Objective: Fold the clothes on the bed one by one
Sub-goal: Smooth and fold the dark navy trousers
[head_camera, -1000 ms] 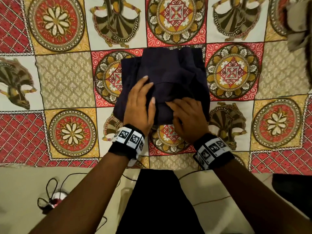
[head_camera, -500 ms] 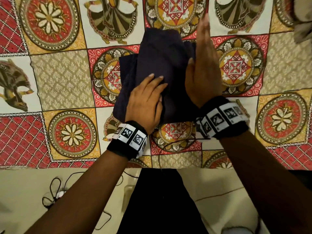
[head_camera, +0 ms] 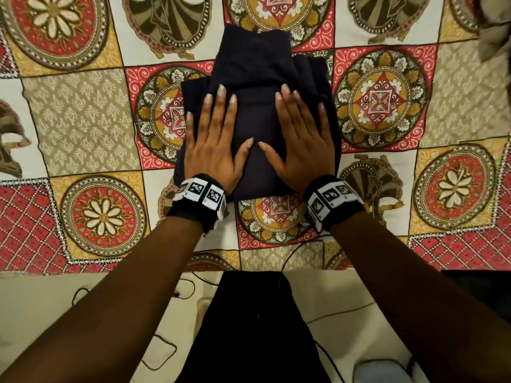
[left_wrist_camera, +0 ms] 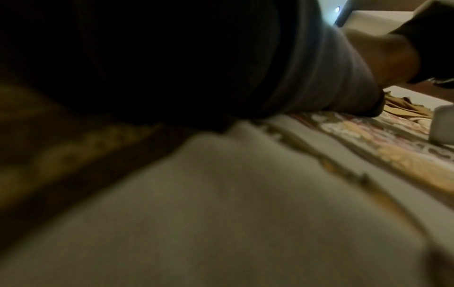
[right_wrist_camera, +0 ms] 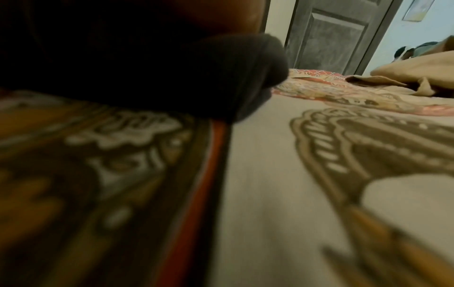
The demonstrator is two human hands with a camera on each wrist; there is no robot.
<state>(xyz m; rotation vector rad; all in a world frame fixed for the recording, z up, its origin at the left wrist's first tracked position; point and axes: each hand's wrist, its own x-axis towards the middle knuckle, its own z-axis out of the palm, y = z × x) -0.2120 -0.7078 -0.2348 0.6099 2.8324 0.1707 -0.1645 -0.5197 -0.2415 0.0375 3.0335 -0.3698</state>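
Observation:
A dark navy garment [head_camera: 257, 73] lies folded into a compact bundle on the patterned bedsheet [head_camera: 83, 123] in the head view. My left hand [head_camera: 213, 139] lies flat on its left half, fingers straight and spread. On the right half my right hand [head_camera: 301, 136] presses down the same way, thumbs nearly meeting in the middle. The far part of the bundle sticks out beyond my fingertips. Both wrist views sit low on the sheet; the dark garment edge [right_wrist_camera: 221, 77] fills the upper left of the right wrist view and my fingers are hidden.
A tan garment [right_wrist_camera: 405, 71] lies crumpled further along the bed, also seen as beige cloth [head_camera: 495, 26] at the head view's top right corner. The bed's near edge [head_camera: 138, 272] runs below my wrists, with cables [head_camera: 160, 352] on the floor. A grey door [right_wrist_camera: 331, 35] stands beyond.
My right hand came down from a raised, edge-on pose over the garment's right side and now lies flat on it. The left hand spread flat. The bundle looks tidier and narrower.

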